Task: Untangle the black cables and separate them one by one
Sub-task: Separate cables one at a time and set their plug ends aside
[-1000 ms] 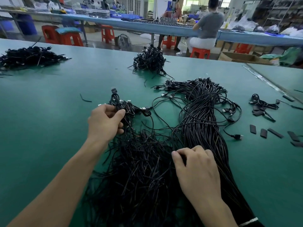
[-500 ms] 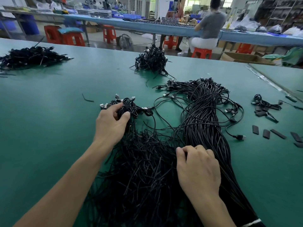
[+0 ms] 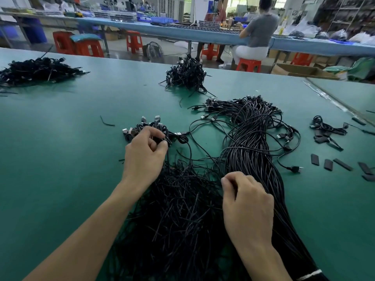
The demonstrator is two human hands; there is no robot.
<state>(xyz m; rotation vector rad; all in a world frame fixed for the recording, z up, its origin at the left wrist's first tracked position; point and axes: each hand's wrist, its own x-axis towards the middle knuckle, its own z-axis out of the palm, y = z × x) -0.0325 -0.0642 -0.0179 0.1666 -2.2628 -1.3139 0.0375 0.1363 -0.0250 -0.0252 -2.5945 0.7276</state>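
A big tangle of black cables (image 3: pixel 178 216) covers the near middle of the green table (image 3: pixel 60 159). To its right runs a long thick bundle of black cables (image 3: pixel 253 151) with plugs fanned out at its far end. My left hand (image 3: pixel 144 157) grips a small clump of cable ends with metal plugs (image 3: pixel 146 126) at the tangle's far left. My right hand (image 3: pixel 247 207) rests curled on the tangle where it meets the bundle, fingertips pinching strands; what lies under the palm is hidden.
A separate heap of black cables (image 3: pixel 187 75) lies at the far middle, another heap (image 3: pixel 36 71) at the far left. Black sleeve pieces (image 3: pixel 328 164) and a small cable knot (image 3: pixel 324 128) lie at right. A person (image 3: pixel 257 35) sits at the blue bench beyond.
My left hand drew the clump of plug ends slightly nearer and closed its fingers tighter round it. My right hand stayed on the tangle, fingers curling a little more.
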